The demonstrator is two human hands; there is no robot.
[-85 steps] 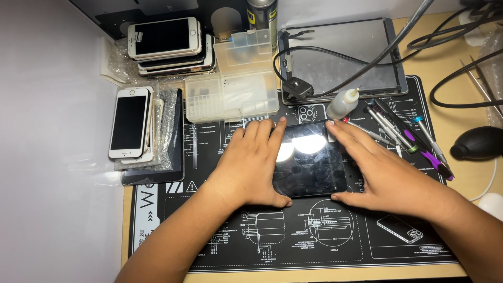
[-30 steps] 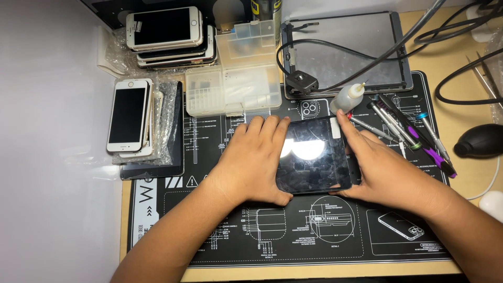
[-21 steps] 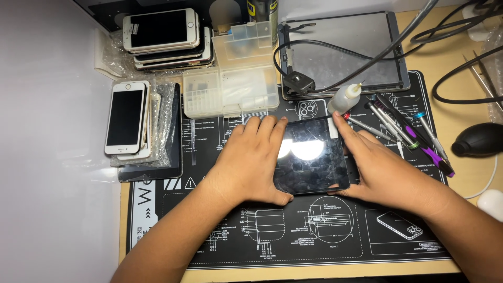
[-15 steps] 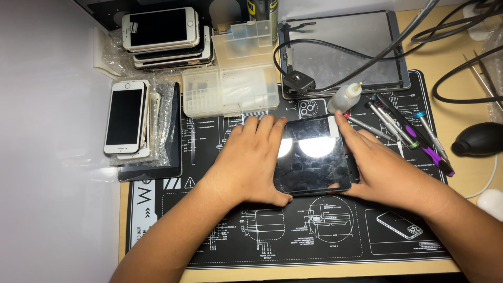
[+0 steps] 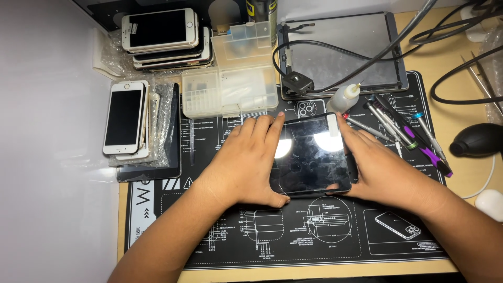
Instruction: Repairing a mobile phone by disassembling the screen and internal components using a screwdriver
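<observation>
White phones (image 5: 124, 123): a short stack lies on bubble wrap at your 10 o'clock, screens up, well apart from your hands.
Upper phone stack (image 5: 165, 34): more handsets sit piled at 11 o'clock, by the back wall.
Clear parts box (image 5: 230, 91): a plastic organiser rests on the mat's upper edge, just beyond your left fingertips.
Left hand (image 5: 245, 160): you press it flat along the tablet's left edge, fingers pointing to 12 o'clock, thumb tucked under the lower corner; it grips that side.
Tablet (image 5: 312, 154): dark and glossy, it lies face up in the centre of the black work mat (image 5: 314, 236), held between both hands, two lamp reflections on its glass.
Right hand (image 5: 385, 170): you clasp the tablet's right edge, fingers wrapped along it, thumb at the lower corner.
Dropper bottle (image 5: 343, 98): it lies at 1 o'clock, near your right fingertips.
Screwdrivers (image 5: 406, 133): several lie in a row at 2 o'clock on the mat.
Grey tablet shell (image 5: 343, 52): it sits at 12 o'clock under black cables.
</observation>
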